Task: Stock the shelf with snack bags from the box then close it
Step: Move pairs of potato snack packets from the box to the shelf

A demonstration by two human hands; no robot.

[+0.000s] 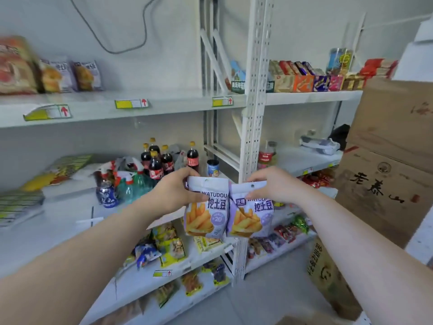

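Observation:
I hold two purple snack bags with fries pictured on them, side by side in mid-air in front of the shelves. My left hand (pixel 174 191) pinches the top of the left snack bag (pixel 207 212). My right hand (pixel 275 186) pinches the top of the right snack bag (pixel 251 215). Two matching purple bags (pixel 72 75) stand at the left of the upper shelf (pixel 121 106). A brown box (pixel 328 277) stands on the floor at the lower right; whether it is open is hidden.
Cola bottles (pixel 157 160) and cans crowd the middle shelf behind the bags. Lower shelves hold mixed snack packets (pixel 168 247). Stacked cardboard boxes (pixel 389 160) rise on the right. A white upright post (pixel 254 113) splits the two shelf bays. Boxed snacks (pixel 304 78) fill the upper right shelf.

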